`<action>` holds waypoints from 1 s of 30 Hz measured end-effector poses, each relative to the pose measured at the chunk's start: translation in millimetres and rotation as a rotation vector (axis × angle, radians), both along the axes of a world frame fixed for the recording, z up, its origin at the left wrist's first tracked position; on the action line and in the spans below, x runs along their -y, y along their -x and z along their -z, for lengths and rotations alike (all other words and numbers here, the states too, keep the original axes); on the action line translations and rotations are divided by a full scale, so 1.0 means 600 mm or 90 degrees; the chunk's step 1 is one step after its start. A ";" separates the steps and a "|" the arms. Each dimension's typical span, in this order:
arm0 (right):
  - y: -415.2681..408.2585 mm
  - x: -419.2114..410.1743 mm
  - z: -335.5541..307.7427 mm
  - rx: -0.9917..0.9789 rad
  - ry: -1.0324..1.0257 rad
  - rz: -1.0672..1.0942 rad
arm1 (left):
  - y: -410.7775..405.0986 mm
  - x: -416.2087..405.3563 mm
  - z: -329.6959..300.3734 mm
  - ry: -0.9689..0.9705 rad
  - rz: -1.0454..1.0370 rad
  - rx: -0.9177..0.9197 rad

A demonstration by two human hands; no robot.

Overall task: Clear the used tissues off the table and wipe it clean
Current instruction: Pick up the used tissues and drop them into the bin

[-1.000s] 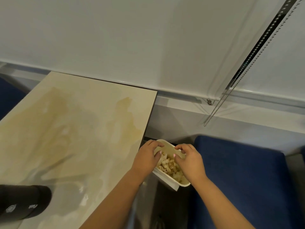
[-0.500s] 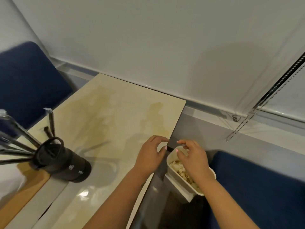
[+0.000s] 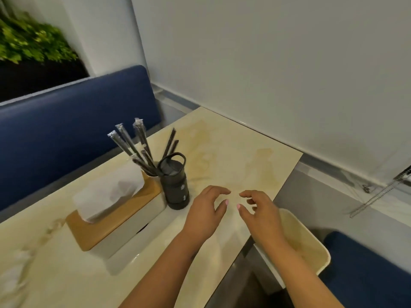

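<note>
Cream marble-look tabletop lies under both hands: the left hand and right hand hover side by side, fingers loosely curled, holding nothing. Just right of the right hand sits a cream plastic bin (its contents hidden by the forearm). Left of the left hand stands a black cylindrical bottle, beside a wooden-lidded tissue box.
</note>
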State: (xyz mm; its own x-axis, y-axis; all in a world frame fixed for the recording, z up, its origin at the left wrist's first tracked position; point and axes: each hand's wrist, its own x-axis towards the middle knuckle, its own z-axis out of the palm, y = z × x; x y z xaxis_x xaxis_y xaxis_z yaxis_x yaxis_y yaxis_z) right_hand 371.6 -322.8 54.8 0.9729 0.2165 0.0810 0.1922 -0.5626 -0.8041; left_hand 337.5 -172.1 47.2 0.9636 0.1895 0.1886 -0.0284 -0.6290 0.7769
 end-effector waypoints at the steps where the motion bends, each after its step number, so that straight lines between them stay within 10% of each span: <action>1: 0.014 -0.015 -0.003 0.006 -0.004 -0.017 | 0.020 -0.013 -0.005 0.001 -0.013 0.003; 30: 0.317 -0.384 -0.001 -0.007 -0.037 -0.461 | 0.474 -0.298 0.022 0.007 -0.444 -0.027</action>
State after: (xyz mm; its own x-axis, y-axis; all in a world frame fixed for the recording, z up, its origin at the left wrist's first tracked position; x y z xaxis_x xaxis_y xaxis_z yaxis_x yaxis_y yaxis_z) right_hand 181.1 -92.3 55.5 0.5882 0.8022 0.1026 0.4912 -0.2536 -0.8333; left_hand 52.8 7.0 34.2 0.6233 0.7680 0.1473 0.4096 -0.4811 0.7751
